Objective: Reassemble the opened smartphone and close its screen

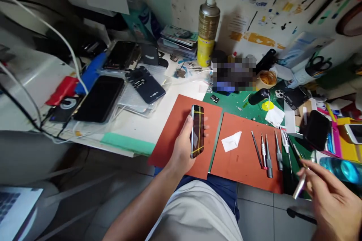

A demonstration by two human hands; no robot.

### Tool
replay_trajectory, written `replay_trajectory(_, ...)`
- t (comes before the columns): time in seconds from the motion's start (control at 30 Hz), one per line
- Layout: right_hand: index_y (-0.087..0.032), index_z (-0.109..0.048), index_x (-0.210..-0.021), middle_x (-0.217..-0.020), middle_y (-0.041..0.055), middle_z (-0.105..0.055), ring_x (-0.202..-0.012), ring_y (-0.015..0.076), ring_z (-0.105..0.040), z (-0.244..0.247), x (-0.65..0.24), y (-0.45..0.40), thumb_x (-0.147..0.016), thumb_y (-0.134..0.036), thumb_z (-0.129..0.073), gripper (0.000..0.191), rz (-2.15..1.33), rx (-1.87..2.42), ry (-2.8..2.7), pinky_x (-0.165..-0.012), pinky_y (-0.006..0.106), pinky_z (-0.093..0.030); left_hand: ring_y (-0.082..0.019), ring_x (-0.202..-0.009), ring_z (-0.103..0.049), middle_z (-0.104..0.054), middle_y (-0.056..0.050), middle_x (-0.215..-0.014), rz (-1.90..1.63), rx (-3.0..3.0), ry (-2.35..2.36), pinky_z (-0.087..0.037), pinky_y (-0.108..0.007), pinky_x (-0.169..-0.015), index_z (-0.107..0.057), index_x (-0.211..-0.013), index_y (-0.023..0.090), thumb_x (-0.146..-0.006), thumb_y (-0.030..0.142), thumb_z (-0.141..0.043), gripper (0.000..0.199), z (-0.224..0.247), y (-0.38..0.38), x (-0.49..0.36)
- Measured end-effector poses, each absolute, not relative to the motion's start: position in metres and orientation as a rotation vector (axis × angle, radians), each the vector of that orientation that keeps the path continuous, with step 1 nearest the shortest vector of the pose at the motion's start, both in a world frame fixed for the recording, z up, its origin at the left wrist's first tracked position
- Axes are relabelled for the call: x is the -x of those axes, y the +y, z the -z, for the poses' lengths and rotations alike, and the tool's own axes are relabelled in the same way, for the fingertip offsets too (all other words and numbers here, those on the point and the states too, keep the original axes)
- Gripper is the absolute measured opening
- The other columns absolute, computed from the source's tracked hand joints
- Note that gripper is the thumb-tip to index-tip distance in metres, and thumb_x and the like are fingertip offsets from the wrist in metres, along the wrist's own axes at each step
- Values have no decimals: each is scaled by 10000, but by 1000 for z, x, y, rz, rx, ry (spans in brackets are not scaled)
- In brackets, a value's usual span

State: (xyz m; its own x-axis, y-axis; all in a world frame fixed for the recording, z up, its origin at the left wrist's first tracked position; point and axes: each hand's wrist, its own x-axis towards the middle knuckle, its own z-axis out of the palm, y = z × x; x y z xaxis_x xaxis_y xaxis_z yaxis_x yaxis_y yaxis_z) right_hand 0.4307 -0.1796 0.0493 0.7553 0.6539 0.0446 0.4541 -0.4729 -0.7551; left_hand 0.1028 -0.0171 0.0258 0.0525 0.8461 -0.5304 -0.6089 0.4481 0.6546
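Note:
My left hand (183, 145) is wrapped round a smartphone (197, 131), held tilted above the left orange-red mat (166, 135). Thin yellow bands cross the phone's dark screen. At the right edge of the bench, my right hand (329, 192) is closed on a slim silver tool (300, 186); its exact kind is unclear from blur. Left of that hand, on the right orange-red mat (240, 169), lie a spudger-like stick (256, 148), a screwdriver (263, 150) and tweezers (269, 158). A crumpled white wipe (231, 141) rests on the same mat.
Several phones, including a large black one (99, 99) and a dark back panel (145, 84), lie at the left. A yellow-and-gold spray can (208, 30) stands by the wall. A blue translucent bottle (338, 168) lies beside my right hand. White cables (68, 41) hang at far left.

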Motion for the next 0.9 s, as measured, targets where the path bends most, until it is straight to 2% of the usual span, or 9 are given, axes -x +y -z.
replay_trajectory(0.07, -292, -844, -1051, -994, 153, -834, -794, 335, -801, -53, -405, -176, -835, -524, -827, 317, -560, 1738, -743, -662, 512, -609, -163, -837, -744, -792, -104, -1284, -1148, -297, 981, -633, -274, -722, -744, -1320, 230, -1008, 590, -695, 480, -24, -19, -101)
replay_trajectory(0.13, -280, -826, -1006, -992, 105, -849, -843, 318, -828, -54, -374, -165, -748, -357, -954, 298, -630, 1481, -709, -724, 488, -659, -155, -835, -740, -787, -102, -1296, -1157, -316, 961, -629, -273, -741, -749, -1321, 232, -991, 613, -714, 505, -22, -21, -101)
replay_trajectory(0.2, -269, -819, -979, -867, 57, -841, -708, 246, -807, -53, -342, -149, -766, -329, -977, 272, -744, 1314, -767, -655, 401, -661, -157, -856, -745, -782, -104, -1307, -1166, -328, 964, -629, -276, -769, -763, -1301, 226, -980, 633, -720, 521, -22, -22, -100)
replay_trajectory(0.27, -245, -826, -1047, -795, 49, -814, -586, 181, -736, -53, -309, -133, -928, -375, -859, 180, -871, 1235, -791, -552, 324, -611, -162, -873, -748, -778, -109, -1318, -1174, -332, 978, -628, -280, -785, -774, -1277, 215, -976, 646, -717, 529, -22, -23, -101)
replay_trajectory(0.33, -228, -828, -1056, -722, 28, -766, -528, 141, -669, -52, -279, -123, -1007, -406, -768, 195, -954, 1154, -801, -496, 270, -554, -163, -883, -745, -777, -113, -1323, -1178, -332, 992, -626, -280, -789, -778, -1270, 211, -974, 655, -713, 537, -22, -23, -101)
replay_trajectory(0.5, -219, -723, -889, -623, -50, -648, -474, 97, -578, -38, -227, -116, -933, -344, -855, 188, -1061, 1162, -705, -454, 203, -481, -180, -918, -747, -785, -114, -1306, -1176, -340, 1040, -612, -266, -745, -763, -1321, 221, -953, 664, -733, 577, -22, -22, -103)
replay_trajectory(0.63, -218, -669, -890, -592, -53, -655, -451, 126, -617, -18, -208, -120, -967, -324, -809, 192, -1113, 1210, -725, -461, 235, -523, -198, -996, -751, -786, -86, -1309, -1181, -362, 1063, -617, -272, -772, -768, -1310, 264, -946, 671, -736, 547, -23, -22, -104)
replay_trajectory(0.8, -206, -704, -899, -751, 16, -785, -588, 179, -754, -11, -192, -123, -968, -285, -805, 146, -942, 1274, -726, -574, 293, -636, -179, -957, -759, -779, -58, -1357, -1145, -355, 1118, -602, -258, -772, -786, -1269, 296, -948, 719, -696, 538, -25, -23, -104)
replay_trajectory(0.9, -210, -707, -898, -826, 29, -803, -720, 191, -795, -15, -185, -121, -980, -276, -792, 136, -894, 1283, -732, -688, 317, -671, -180, -897, -753, -809, -76, -1254, -1144, -350, 1150, -594, -265, -751, -790, -1260, 266, -939, 738, -689, 579, -26, -25, -106)
